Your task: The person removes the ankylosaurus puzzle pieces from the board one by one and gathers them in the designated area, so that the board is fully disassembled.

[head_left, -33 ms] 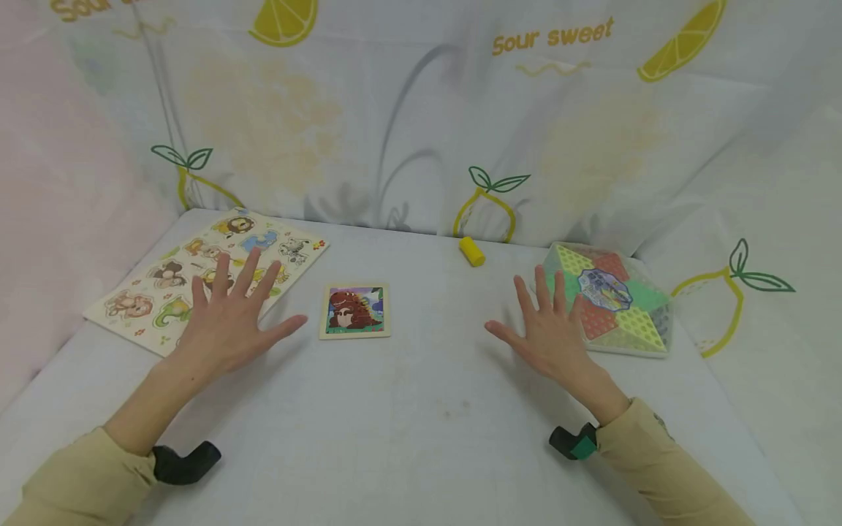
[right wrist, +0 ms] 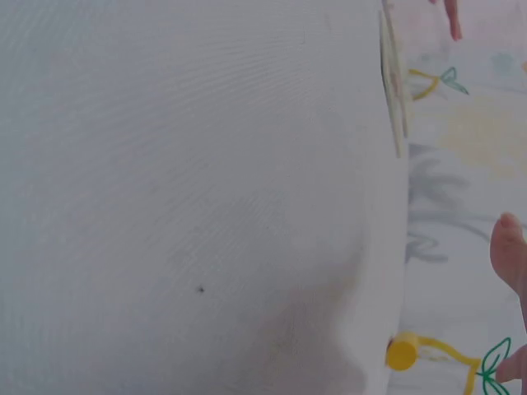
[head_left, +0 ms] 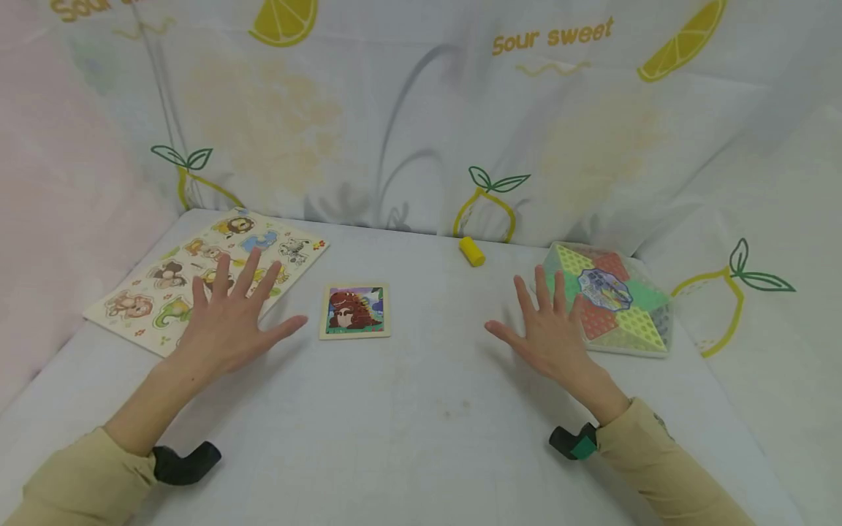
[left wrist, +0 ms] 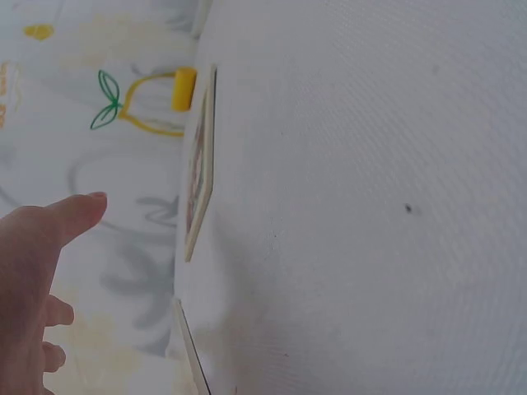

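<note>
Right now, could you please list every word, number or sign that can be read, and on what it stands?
"Sour sweet": on the backdrop cloth, right of centre.
"Sou": same cloth, top left; the rest is cut off by the picture's edge.
Patterned box: any lettering on its central label is too small to read.

There are two hands, one left hand [head_left: 224, 329] and one right hand [head_left: 559, 336], each with five fingers, along with two tan sleeves [head_left: 85, 475] and two black wrist pieces [head_left: 187, 466]. On one table [head_left: 421, 409] there are four objects: one animal board [head_left: 187, 263], one square dinosaur picture [head_left: 355, 310], one yellow cylinder [head_left: 471, 251] and one patterned box [head_left: 615, 299]. The one backdrop cloth [head_left: 368, 109] shows three lemon outlines [head_left: 484, 190], two lemon slices [head_left: 286, 22] and two lines of lettering [head_left: 552, 36], one cut off by the head view's edge.
</note>
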`<state>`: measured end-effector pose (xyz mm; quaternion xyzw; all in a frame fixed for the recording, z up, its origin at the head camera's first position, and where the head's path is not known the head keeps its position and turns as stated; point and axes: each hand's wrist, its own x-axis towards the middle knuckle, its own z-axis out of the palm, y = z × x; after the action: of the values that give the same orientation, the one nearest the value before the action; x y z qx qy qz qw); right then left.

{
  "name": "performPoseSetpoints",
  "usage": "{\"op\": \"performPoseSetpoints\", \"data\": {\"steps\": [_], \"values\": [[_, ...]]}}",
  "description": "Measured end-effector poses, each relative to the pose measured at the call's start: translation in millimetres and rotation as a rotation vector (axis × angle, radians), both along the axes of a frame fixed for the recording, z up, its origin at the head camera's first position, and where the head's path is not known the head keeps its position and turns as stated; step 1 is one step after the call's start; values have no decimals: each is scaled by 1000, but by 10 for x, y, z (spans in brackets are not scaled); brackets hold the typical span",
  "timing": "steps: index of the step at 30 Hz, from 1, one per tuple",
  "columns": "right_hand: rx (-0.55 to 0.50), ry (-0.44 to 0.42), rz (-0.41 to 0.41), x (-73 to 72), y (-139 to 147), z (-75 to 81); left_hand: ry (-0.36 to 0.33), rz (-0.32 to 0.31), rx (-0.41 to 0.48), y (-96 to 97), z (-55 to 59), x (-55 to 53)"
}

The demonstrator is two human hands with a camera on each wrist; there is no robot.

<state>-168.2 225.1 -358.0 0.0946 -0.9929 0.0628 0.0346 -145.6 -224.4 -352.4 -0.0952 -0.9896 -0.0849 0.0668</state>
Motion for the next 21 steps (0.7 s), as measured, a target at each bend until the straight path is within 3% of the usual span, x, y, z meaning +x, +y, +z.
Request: {"op": "performPoseSetpoints", "data": {"steps": [12, 21], "values": [[-25, 17, 18, -20, -38, 6, 10, -1, 1, 22, 9, 11], [-50, -30, 20, -49, -75, -3, -16, 7, -13, 50, -18, 21]]}}
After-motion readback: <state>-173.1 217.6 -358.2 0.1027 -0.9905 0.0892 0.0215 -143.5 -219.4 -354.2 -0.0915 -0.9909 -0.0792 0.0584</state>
